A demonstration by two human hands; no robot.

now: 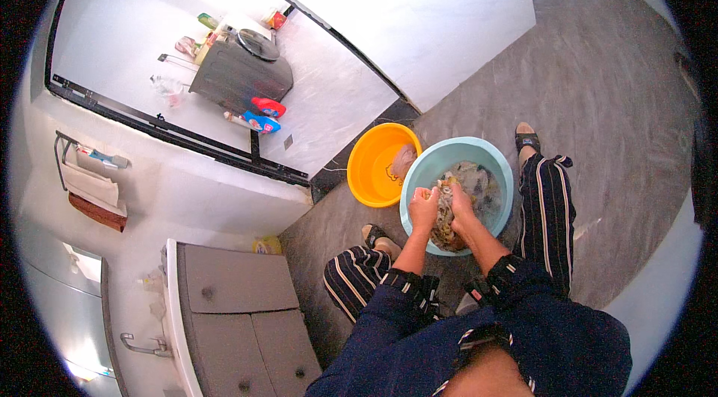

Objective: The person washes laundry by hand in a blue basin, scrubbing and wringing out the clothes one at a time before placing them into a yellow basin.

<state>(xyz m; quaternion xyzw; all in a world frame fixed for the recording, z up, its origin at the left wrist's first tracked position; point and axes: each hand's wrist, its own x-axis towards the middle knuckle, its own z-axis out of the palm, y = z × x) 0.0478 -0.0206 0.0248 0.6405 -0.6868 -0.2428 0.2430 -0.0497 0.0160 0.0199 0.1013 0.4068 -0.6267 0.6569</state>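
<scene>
Patterned cloth [443, 226], bunched in the closed left hand [423, 206] and right hand [461, 208], over a light-blue basin [420, 166], right of centre.
Hand-washing appears at the squeezing stage; the next move would call for a firm two-handed grip. Yellow basin [365, 157] and left sandal [375, 234] limit space leftward.

Floor [628, 157], perhaps tiled, blue basin [423, 168], yellow basin [369, 161]

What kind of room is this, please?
Probably a home bathroom or washroom. It has a tap near a grey cabinet, hanging towels, and a light blue basin with cloth in it.
</scene>
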